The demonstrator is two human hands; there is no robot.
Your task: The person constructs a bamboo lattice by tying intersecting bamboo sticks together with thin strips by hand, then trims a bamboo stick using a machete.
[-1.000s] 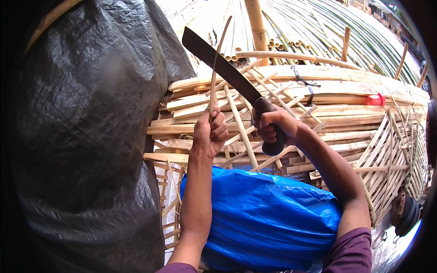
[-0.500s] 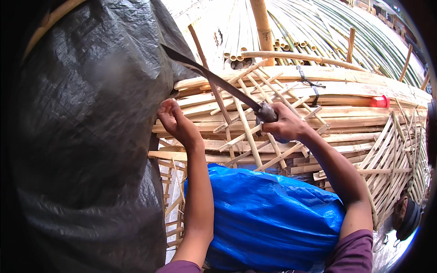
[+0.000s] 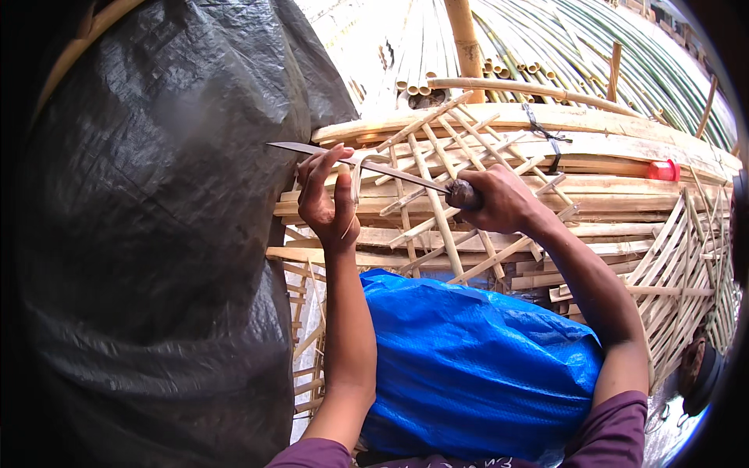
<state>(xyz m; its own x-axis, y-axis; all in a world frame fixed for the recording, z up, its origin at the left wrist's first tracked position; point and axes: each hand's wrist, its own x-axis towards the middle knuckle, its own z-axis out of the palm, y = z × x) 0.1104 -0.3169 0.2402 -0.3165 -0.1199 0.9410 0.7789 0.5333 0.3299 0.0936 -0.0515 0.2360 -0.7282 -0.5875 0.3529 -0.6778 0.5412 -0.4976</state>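
My right hand (image 3: 499, 199) is wrapped round the dark handle (image 3: 463, 195) of a long knife. The knife's blade (image 3: 398, 175) points left, its tip close to the black sheet. My left hand (image 3: 326, 204) is raised at the blade, fingers bent and thumb up, with the fingertips overlapping the blade. A thin, pale bamboo strip (image 3: 356, 178) curls over the blade and runs down beside the thumb to the palm; the left hand appears to hold it, though the grip is partly hidden.
A black plastic sheet (image 3: 156, 234) hangs at the left. Blue tarp (image 3: 476, 366) covers my lap. Ahead lie split bamboo lengths (image 3: 616, 148) and a crossed bamboo lattice (image 3: 425, 179). Further right are a red plastic cup (image 3: 663, 170) and woven bamboo strips (image 3: 663, 257). Bamboo poles (image 3: 546, 47) lie behind.
The knife has swung down, its blade now flatter and at the left hand. The left hand has shifted right and its fingers have risen. A curled bamboo strip now shows at the blade.
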